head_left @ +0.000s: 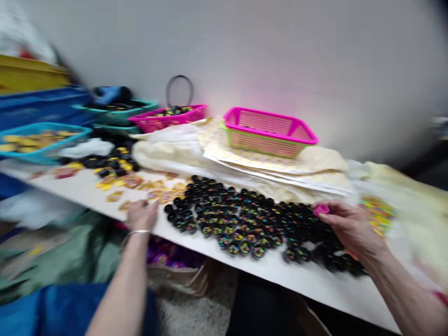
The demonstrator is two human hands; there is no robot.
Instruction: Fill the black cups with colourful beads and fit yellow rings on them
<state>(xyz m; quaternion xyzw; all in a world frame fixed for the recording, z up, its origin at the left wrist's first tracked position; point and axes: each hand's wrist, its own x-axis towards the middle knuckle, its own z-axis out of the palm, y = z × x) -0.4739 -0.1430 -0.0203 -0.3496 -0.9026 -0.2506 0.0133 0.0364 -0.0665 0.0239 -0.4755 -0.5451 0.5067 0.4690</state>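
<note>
My right hand (353, 226) is closed, its thumb and fingers pinching a small pink cup (321, 210) above the right part of the rows of small black cups (224, 210). Many of these round black cups stand close together on the white table, with bits of bright colour inside. At the table's front edge, my left hand (142, 214) is beside loose yellow-gold pieces (163, 191). Its fingers are blurred and partly hidden, so their grip cannot be made out. Small multicoloured bits (376, 212) lie in a pile beyond my right hand.
A pink-rimmed basket (271, 135) sits on stacked cream sheets (273, 165) by the wall. At the left are another pink basket (168, 119), a green basket (119, 114) and a blue basket (45, 144) of yellow pieces. Below the table edge is a box of purple items (175, 256).
</note>
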